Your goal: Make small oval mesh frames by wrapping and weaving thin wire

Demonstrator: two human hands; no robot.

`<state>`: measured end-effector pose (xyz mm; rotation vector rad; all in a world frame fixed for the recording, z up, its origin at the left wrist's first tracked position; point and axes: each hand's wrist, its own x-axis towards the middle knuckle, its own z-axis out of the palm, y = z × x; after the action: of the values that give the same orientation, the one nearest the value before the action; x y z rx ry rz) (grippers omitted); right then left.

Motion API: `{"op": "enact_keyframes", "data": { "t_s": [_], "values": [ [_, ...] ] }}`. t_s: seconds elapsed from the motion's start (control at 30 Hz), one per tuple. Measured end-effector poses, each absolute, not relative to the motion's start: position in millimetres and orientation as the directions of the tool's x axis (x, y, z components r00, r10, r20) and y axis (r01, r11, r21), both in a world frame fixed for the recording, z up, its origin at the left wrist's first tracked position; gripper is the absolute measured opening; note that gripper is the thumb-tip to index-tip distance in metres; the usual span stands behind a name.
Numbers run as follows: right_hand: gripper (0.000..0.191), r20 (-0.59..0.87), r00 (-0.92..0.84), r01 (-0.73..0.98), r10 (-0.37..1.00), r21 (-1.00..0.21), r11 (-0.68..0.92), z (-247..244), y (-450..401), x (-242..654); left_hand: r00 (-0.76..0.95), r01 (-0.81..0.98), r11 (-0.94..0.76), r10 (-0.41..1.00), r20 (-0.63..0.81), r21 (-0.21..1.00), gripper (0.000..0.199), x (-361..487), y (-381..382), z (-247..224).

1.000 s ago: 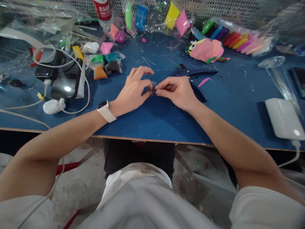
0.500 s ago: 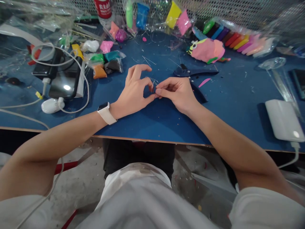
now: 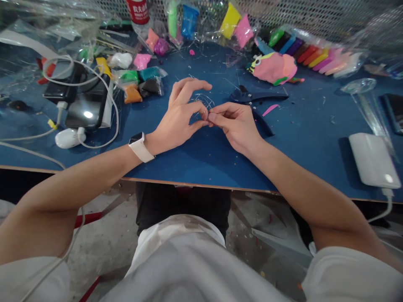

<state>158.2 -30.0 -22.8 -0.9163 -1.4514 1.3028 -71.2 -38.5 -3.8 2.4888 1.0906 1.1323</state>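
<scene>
My left hand [image 3: 182, 111] and my right hand [image 3: 237, 123] meet fingertip to fingertip just above the blue tabletop. Thin, shiny wire-like strands [image 3: 205, 100] loop out from between them. Thumb and index finger of the left hand are pinched on the strands, while its other fingers arch above. The right thumb and index finger pinch at the same spot; the exact bit held is hidden by the fingertips. Just beyond the right hand lie dark blue-handled pliers [image 3: 258, 96], partly covered by that hand. A small pink sliver [image 3: 270, 110] rests between the handles.
A pink clay figure [image 3: 272, 68] with a googly eye sits behind the pliers. Bagged coloured clay [image 3: 189, 21] lines the back. Left are cabled black devices [image 3: 86, 110]; right, a white power bank [image 3: 374, 159] and a clear plastic spoon [image 3: 362, 88]. The table's front edge [image 3: 201, 184] is near.
The left fingers have lifted and stretched slightly to the right. Both fingertips have shifted a little right, and more of the looping strands shows above them.
</scene>
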Motion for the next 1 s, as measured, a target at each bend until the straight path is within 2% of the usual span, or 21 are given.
{"op": "enact_keyframes", "data": {
  "t_s": [0.2, 0.37, 0.47, 0.57, 0.63, 0.7, 0.77, 0.87, 0.93, 1.0],
  "values": [
    [0.046, 0.13, -0.277, -0.09, 0.952, -0.99, 0.109, -20, -33, 158, 0.477, 0.524, -0.703, 0.71, 0.517, 0.482, 0.012, -76, -40, 7],
    [0.048, 0.078, -0.283, -0.137, 0.956, -0.99, 0.04, -21, -34, 156, 0.516, 0.572, -0.702, 0.71, 0.478, 0.425, 0.015, -74, -38, 8],
    [0.051, 0.129, -0.248, -0.112, 0.96, -0.988, 0.104, -22, -32, 154, 0.522, 0.575, -0.722, 0.686, 0.507, 0.384, 0.016, -74, -36, 8],
    [0.054, 0.228, -0.141, -0.069, 0.963, -0.973, 0.221, -25, -30, 152, 0.441, 0.591, -0.705, 0.689, 0.575, 0.392, 0.004, -74, -41, 11],
    [0.054, 0.292, -0.071, -0.063, 0.954, -0.956, 0.287, -27, -28, 152, 0.353, 0.593, -0.674, 0.71, 0.61, 0.441, 0.01, -73, -47, 13],
    [0.053, 0.339, -0.03, -0.042, 0.94, -0.94, 0.338, -29, -26, 152, 0.249, 0.551, -0.616, 0.765, 0.593, 0.563, 0.018, -71, -53, 12],
    [0.051, 0.381, -0.01, 0.005, 0.924, -0.924, 0.381, -29, -26, 152, 0.195, 0.426, -0.523, 0.85, 0.49, 0.738, 0.025, -66, -56, 9],
    [0.045, 0.442, 0.006, 0.07, 0.897, -0.895, 0.441, -23, -32, 152, 0.233, 0.124, -0.298, 0.936, 0.265, 0.946, 0.036, -58, -54, 2],
    [0.04, 0.467, 0.008, 0.099, 0.884, -0.88, 0.464, -17, -39, 150, 0.274, -0.052, -0.137, 0.951, 0.146, 0.989, 0.038, -53, -51, 0],
    [0.035, 0.492, 0.012, 0.126, 0.87, -0.864, 0.487, -11, -44, 149, 0.295, -0.163, -0.04, 0.951, 0.088, 0.986, 0.039, -50, -49, 1]
  ]
}}
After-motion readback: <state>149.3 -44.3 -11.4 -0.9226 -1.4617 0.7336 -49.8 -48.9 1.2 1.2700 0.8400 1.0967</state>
